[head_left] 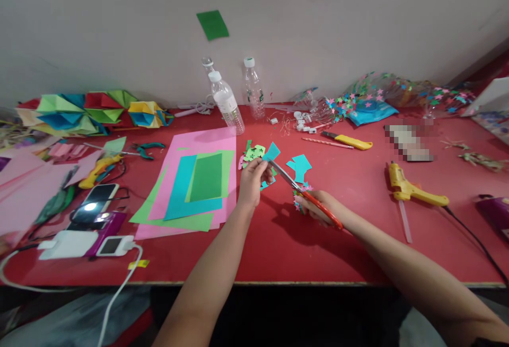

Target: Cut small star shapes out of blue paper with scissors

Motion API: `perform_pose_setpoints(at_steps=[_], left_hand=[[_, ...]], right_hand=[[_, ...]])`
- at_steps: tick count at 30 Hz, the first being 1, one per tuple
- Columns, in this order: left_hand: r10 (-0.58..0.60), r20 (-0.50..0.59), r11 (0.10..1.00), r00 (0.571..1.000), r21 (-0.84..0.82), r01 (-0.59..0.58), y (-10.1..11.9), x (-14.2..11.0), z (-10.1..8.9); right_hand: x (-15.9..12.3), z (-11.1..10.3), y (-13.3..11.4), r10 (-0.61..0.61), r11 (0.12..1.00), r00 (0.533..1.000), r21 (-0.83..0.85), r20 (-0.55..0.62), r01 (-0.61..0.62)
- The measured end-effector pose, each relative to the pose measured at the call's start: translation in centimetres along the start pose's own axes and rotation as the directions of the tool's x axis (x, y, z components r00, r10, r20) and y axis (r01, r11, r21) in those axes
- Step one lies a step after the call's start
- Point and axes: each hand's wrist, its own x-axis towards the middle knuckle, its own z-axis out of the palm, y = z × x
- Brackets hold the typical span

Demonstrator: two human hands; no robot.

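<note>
My left hand [253,180] pinches a small piece of blue paper [272,151] above the red table. In my right hand [318,208] are scissors with red handles [324,210], their blades pointing up and left, with the tips at the blue piece. Below and around my hands lie cut scraps: green paper bits [254,152] behind my left hand and blue paper cuttings [301,166] beyond the blades. A cluster of small coloured stars [297,202] sits beside my right hand, partly covered by it.
Stacked coloured sheets [207,177] lie to the left, near a power strip with a charger [115,245]. Plastic bottles [226,103] stand at the back. Rightward are a yellow box cutter [353,141], a yellow glue gun [415,190] with its cord, and star-decorated clear plastic [368,97].
</note>
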Motion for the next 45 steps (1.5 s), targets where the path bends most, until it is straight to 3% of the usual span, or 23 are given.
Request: perform_pose_setpoints(at_steps=[6, 11, 21, 31, 45], left_hand=[[0.066, 0.0, 0.996, 0.998, 0.053, -0.066, 0.03, -0.02, -0.12], [0.053, -0.01, 0.996, 0.999, 0.066, -0.052, -0.11, -0.05, -0.1], [0.055, -0.003, 0.996, 0.998, 0.066, -0.055, 0.01, 0.04, -0.26], [-0.012, 0.007, 1.0, 1.0, 0.025, 0.012, 0.42, 0.23, -0.55], [-0.011, 0.017, 0.999, 1.0, 0.041, 0.01, 0.52, 0.25, -0.63]], right_hand=[[-0.29, -0.39, -0.09, -0.042, 0.999, 0.998, -0.026, 0.053, 0.043], [-0.66, -0.61, -0.18, -0.098, 0.993, 0.991, -0.059, 0.091, 0.103], [-0.42, -0.61, -0.21, -0.012, 0.998, 0.999, -0.069, 0.045, 0.015], [-0.43, -0.71, -0.21, 0.015, 0.996, 0.999, -0.09, 0.049, -0.011], [-0.49, -0.71, -0.42, 0.04, 0.995, 0.999, -0.092, 0.024, -0.037]])
